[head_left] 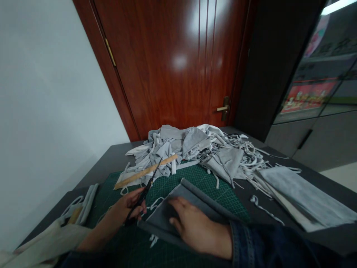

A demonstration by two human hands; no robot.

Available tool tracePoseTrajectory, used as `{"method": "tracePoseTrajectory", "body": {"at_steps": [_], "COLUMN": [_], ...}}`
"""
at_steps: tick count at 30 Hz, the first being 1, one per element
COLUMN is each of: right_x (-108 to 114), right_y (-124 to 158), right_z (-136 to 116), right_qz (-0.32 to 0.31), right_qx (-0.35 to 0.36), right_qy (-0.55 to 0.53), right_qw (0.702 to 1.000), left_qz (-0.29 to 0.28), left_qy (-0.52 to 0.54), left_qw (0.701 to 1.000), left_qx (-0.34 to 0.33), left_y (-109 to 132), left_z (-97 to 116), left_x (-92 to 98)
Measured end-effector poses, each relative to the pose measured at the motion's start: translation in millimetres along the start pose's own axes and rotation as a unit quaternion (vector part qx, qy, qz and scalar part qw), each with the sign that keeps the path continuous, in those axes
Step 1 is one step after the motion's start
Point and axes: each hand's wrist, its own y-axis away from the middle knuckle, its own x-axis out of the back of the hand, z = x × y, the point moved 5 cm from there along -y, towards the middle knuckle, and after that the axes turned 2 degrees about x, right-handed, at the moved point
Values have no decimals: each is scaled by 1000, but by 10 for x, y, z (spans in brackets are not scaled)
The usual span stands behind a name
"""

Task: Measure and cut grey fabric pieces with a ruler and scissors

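Observation:
My left hand (129, 206) is closed around a pair of black scissors (147, 186), whose blades point up and away over the green cutting mat (195, 175). Under my right hand (192, 223) lies a folded piece of grey fabric (203, 197) with a rolled edge along its far side. That hand rests flat on it, fingers stretched toward the scissors. Thin white fabric strips (154, 240) lie beside the piece's left edge. The lower end of the scissors is partly hidden by my left hand.
A large heap of grey fabric scraps (170, 145) covers the back of the table, with a wooden ruler (147, 172) in front. Folded fabric (304, 197) lies at the right. Rolled pieces (87, 203) and pale cloth (52, 238) are at the left. Behind stands a wooden door (173, 74).

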Motion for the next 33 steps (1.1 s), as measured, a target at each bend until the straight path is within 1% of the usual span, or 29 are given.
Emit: {"method": "tracePoseTrajectory", "body": {"at_steps": [1, 2, 5, 7, 10, 13, 16, 18, 21, 24, 26, 28, 31, 33], "right_x": [46, 69, 91, 159, 383, 645, 846, 919, 946, 884, 765, 605, 374, 295], "right_y": [30, 62, 108, 50, -185, -497, -736, -813, -838, -854, -875, -892, -868, -800], "right_z": [101, 196, 441, 594, 828, 1063, 1255, 1310, 1235, 943, 697, 537, 449, 414], "right_qz": [13, 12, -26, -39, -38, -58, -91, -113, -121, -72, -35, -19, -23, -20], "right_qx": [-21, -29, -8, 3, -2, -1, 9, 17, 9, 22, 62, 75, 73, 74], "right_qy": [42, 78, 119, 141, 191, 232, 253, 257, 269, 289, 266, 221, 173, 161], "right_qw": [999, 996, 993, 989, 981, 971, 963, 960, 955, 954, 961, 972, 982, 984], "left_qz": [-3, -4, -8, -12, -19, -20, -11, -3, -9, -28, -36, -36, -40, -51], "left_qy": [-1, 0, 8, 11, 7, -1, -3, 4, 16, 11, 14, 23, 18, 7], "left_qw": [1000, 1000, 1000, 1000, 1000, 1000, 1000, 1000, 1000, 999, 999, 998, 998, 997], "left_qx": [-1, -2, -5, -9, -10, -5, -7, -13, -9, 15, 32, 38, 44, 62], "left_y": [-11, -22, -59, -88, -138, -166, -155, -133, -93, -46, -8, 34, 105, 158], "left_z": [-8, -16, -54, -95, -170, -216, -196, -165, -133, -104, -59, 13, 121, 160], "left_x": [-14, -26, -60, -80, -102, -113, -114, -113, -125, -154, -176, -186, -173, -144]}}
